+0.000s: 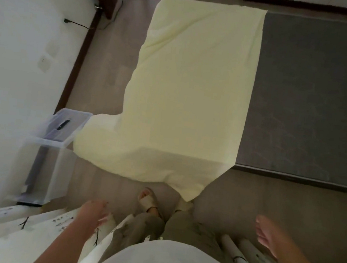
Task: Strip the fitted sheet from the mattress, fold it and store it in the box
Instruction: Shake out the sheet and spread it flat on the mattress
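1 sheet (190, 85), 1 matt. (312, 99), 1 box (55, 172), L grip (94, 211), R grip (270, 237)

floor strip (268, 198) before the mattress (313, 93) is lying open. sheet (190, 90) is overhanging the near left corner, hanging just beside the clear box (42, 170); a lid (71, 133) is lying across the box top, blocking it.

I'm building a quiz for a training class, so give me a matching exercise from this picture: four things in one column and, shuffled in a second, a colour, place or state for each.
1 fitted sheet
2 mattress
3 storage box
4 left hand

A clear plastic, on the floor by the white wall
B empty, fingers relaxed
C dark grey, partly bare
D pale yellow, corner hanging to the floor

Pairs: 1-D, 2-C, 3-A, 4-B
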